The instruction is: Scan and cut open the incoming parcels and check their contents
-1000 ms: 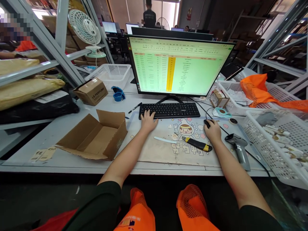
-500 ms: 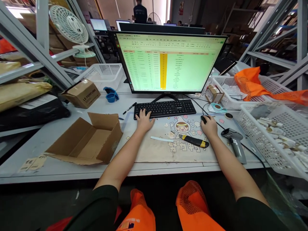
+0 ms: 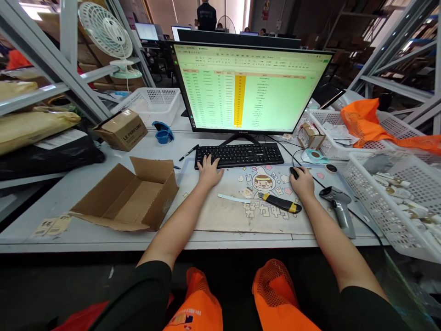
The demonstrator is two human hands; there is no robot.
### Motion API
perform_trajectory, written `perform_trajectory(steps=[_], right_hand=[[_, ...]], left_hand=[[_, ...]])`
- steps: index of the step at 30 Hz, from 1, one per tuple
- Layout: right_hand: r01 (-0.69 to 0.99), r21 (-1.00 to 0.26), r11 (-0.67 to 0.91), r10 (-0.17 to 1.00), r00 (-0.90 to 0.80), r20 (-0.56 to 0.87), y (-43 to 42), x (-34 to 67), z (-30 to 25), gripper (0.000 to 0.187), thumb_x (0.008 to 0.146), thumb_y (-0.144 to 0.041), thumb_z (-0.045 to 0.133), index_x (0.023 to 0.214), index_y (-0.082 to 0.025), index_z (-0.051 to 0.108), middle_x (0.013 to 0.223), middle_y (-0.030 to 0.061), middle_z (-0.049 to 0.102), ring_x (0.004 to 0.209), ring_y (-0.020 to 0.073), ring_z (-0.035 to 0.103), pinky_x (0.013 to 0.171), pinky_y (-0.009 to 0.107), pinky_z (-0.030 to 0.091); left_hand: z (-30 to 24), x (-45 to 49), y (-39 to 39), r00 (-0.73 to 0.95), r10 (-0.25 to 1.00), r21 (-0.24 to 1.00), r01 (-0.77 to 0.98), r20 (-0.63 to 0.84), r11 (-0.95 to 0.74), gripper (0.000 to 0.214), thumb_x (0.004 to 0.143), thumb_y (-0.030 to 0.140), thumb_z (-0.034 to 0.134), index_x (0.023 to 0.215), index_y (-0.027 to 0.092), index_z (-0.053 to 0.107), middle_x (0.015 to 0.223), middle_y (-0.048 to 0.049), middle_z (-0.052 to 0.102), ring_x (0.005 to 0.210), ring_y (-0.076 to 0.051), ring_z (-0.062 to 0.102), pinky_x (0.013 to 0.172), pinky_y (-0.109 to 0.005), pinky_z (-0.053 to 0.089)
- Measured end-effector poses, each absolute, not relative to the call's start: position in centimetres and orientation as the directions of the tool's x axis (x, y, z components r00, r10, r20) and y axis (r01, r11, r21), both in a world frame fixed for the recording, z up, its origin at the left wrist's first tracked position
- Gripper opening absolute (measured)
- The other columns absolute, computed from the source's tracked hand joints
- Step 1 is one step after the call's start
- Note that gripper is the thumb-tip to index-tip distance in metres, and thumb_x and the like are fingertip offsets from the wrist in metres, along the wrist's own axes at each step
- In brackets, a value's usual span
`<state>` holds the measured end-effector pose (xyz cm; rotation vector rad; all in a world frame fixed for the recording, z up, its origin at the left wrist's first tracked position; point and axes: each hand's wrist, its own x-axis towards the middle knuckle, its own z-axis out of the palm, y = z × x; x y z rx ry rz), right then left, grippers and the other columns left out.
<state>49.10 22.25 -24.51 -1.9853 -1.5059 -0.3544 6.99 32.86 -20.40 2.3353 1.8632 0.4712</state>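
Note:
My left hand (image 3: pixel 209 173) rests with spread fingers on the left end of a black keyboard (image 3: pixel 248 155). My right hand (image 3: pixel 303 183) is closed over a black computer mouse (image 3: pixel 294 173), whose front edge shows past the fingers. Behind the keyboard a monitor (image 3: pixel 268 96) displays a green spreadsheet with one yellow column. Between my forearms, a yellow-and-black utility knife (image 3: pixel 281 203) and a pale blue strip (image 3: pixel 234 198) lie on the printed desk mat (image 3: pixel 220 220). A grey barcode scanner (image 3: pixel 339 209) lies right of my right hand.
An open cardboard box (image 3: pixel 127 202) sits left of my left arm, with a closed perfume carton (image 3: pixel 124 131) behind it. White plastic baskets (image 3: pixel 365 202) line the right side. A fan (image 3: pixel 106 34) is fixed to the left shelf frame. Far back stands a person (image 3: pixel 206 16).
The whole view has shifted slightly, with the desk items appearing a little further right. Both hands keep their places on the keyboard and the mouse.

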Motion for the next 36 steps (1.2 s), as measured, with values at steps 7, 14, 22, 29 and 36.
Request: perform_trajectory(steps=[7,14,22,29,36], right_hand=[[0.94,-0.3,-0.165,0.78,0.31,0.544,22.13,49.0,-24.39,0.051,0.091,-0.035,0.052,0.13,-0.012,0.076,0.139,0.0211,0.065,0.123,0.0356,0.062,0.112,0.052,0.051],[0.935,-0.304,-0.182,0.782,0.325,0.532,22.09,48.91,-24.33,0.052,0.09,-0.036,0.052,0.13,-0.011,0.076,0.139,0.0209,0.066,0.123,0.0363,0.062,0.111,0.052,0.051],[0.932,-0.308,-0.192,0.781,0.335,0.527,22.34,49.12,-24.44,0.055,0.087,-0.035,0.055,0.133,-0.009,0.07,0.141,0.0242,0.064,0.127,0.038,0.06,0.113,0.054,0.049],[0.935,-0.31,-0.175,0.784,0.323,0.531,22.36,49.19,-24.57,0.053,0.089,-0.034,0.054,0.134,-0.01,0.069,0.14,0.024,0.064,0.128,0.0375,0.059,0.113,0.054,0.048],[0.942,-0.298,-0.156,0.792,0.299,0.533,22.4,49.32,-24.63,0.054,0.092,-0.037,0.053,0.133,-0.007,0.073,0.141,0.0259,0.062,0.129,0.0391,0.059,0.115,0.056,0.048]], left_hand=[[-20.42,6.83,32.93,0.196,0.967,0.301,0.924,0.16,-0.237,0.064,0.101,0.046,0.052,0.16,0.022,0.051,0.176,-0.0181,0.03,0.166,-0.04,0.018,0.131,-0.071,0.014],[-20.4,6.85,32.97,0.199,0.968,0.3,0.924,0.153,-0.238,0.065,0.101,0.046,0.052,0.161,0.021,0.05,0.176,-0.0183,0.029,0.166,-0.04,0.017,0.132,-0.07,0.014],[-20.58,6.84,33.14,0.197,0.968,0.301,0.924,0.153,-0.235,0.065,0.101,0.047,0.052,0.161,0.022,0.05,0.176,-0.0172,0.029,0.166,-0.039,0.016,0.132,-0.07,0.013],[-20.47,6.82,33.04,0.193,0.97,0.304,0.924,0.149,-0.231,0.065,0.1,0.047,0.051,0.161,0.023,0.05,0.176,-0.0164,0.029,0.166,-0.039,0.017,0.132,-0.07,0.013],[-20.53,6.8,33.06,0.199,0.969,0.308,0.922,0.149,-0.236,0.066,0.1,0.047,0.051,0.161,0.022,0.05,0.176,-0.0174,0.029,0.166,-0.04,0.017,0.132,-0.07,0.012]])
